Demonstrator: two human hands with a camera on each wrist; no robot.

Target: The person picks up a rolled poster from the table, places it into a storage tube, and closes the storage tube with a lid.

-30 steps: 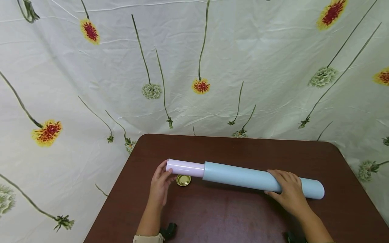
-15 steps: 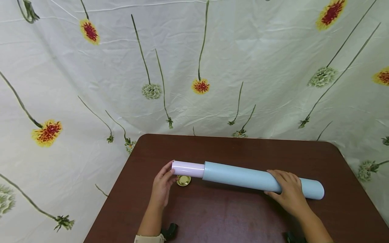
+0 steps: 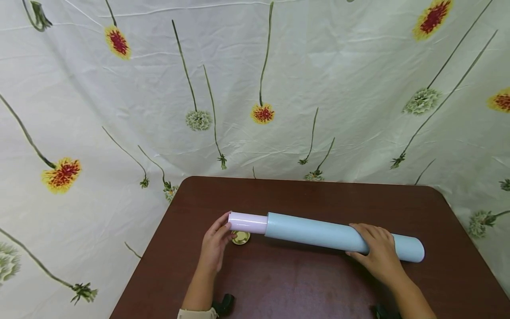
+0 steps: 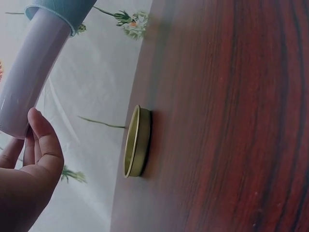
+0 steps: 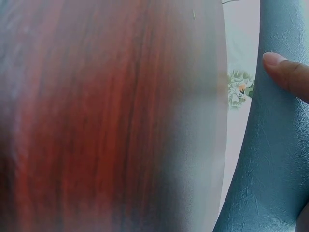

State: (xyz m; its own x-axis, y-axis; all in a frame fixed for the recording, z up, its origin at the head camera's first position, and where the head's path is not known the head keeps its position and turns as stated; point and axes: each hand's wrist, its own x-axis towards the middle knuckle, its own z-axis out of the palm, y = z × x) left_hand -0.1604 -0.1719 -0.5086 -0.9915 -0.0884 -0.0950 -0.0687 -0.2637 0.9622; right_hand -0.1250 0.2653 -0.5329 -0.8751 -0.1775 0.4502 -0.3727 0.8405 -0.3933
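My left hand (image 3: 215, 243) holds the outer end of a glossy lilac tube (image 3: 248, 223), thumb on the near side and fingers behind. That lilac tube (image 4: 34, 72) runs into the open end of a wider light-blue tube (image 3: 311, 229); the rest of it is hidden inside. Around the blue tube's right part my right hand (image 3: 378, 252) grips from above, and its thumb lies along the textured blue surface (image 5: 275, 140) in the right wrist view. Both tubes form one long line, tilted slightly down to the right. A round gold lid (image 4: 138, 142) rests on the table just below the lilac tube.
The dark red-brown wooden table (image 3: 295, 283) has rounded far corners. Behind it hangs a white cloth (image 3: 358, 79) printed with flowers. Dark wrist straps (image 3: 224, 305) show near the forearms at the bottom edge.
My left hand has moved right, and the lilac tube has slid farther into the blue tube, so less of it shows. My right hand and the blue tube have stayed nearly still.
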